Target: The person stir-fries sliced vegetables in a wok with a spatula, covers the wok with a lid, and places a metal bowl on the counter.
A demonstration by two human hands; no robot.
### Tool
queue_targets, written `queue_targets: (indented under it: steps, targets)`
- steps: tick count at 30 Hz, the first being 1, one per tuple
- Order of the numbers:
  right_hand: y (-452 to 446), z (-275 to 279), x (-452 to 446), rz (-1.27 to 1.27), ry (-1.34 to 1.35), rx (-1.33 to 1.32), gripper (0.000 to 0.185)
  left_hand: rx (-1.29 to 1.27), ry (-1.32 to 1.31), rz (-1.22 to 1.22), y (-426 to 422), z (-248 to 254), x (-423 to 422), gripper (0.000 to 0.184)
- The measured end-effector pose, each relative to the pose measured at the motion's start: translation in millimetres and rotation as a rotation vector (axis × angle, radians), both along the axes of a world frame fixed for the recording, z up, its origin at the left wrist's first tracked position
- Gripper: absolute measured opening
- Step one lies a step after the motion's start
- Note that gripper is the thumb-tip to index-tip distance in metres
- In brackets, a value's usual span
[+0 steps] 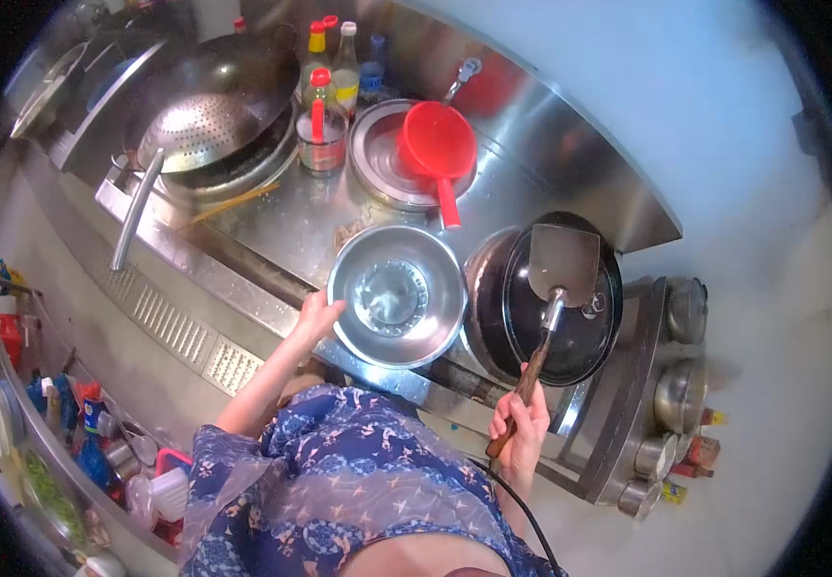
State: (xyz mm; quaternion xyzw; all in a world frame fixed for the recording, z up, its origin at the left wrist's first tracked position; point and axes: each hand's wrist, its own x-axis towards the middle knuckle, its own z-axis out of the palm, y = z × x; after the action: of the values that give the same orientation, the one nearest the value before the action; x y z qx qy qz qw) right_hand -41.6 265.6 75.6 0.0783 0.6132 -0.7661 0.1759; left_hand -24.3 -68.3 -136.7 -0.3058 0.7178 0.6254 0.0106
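My left hand is closed on the near-left rim of a round stainless steel bowl, thumb over the edge. Clear liquid, apparently water, pools in its bottom. In my right hand is the wooden handle of a wok spatula, fingers wrapped round it. Its wide metal blade is over a black wok to the right of the bowl; I cannot tell whether they touch.
A red ladle rests across a metal pot behind the bowl. Several bottles and a jug stand at the back. Another wok with a perforated strainer sits left. Pots line a right-hand shelf.
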Motion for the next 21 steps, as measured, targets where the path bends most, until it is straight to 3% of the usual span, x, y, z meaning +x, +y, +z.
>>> queue_targets:
  steps: [4,6,8,11,15,19,21]
  targets:
    - [-6,0,5,-0.056,-0.003,0.037,0.049,-0.266,0.096,0.068,-7,46,4,0.032]
    - [-5,-5,8,-0.088,-0.009,0.043,0.049,-0.273,0.181,0.089,-18,49,4,0.034]
    - [-4,-11,11,-0.125,-0.058,-0.003,0.052,-0.428,0.34,0.234,-25,104,5,0.042]
    - [-5,-25,16,-0.122,-0.076,0.015,0.052,-0.572,0.544,0.286,-40,148,4,0.052]
    - [-12,-43,18,-0.074,-0.109,0.074,0.043,-0.779,0.691,0.308,-56,179,7,0.055]
    - [-12,-62,12,-0.018,-0.094,0.092,0.046,-0.914,0.82,0.341,-62,205,9,0.055]
    - [-6,-83,9,0.001,-0.013,0.101,0.049,-1.094,1.011,0.294,-69,212,12,0.048]
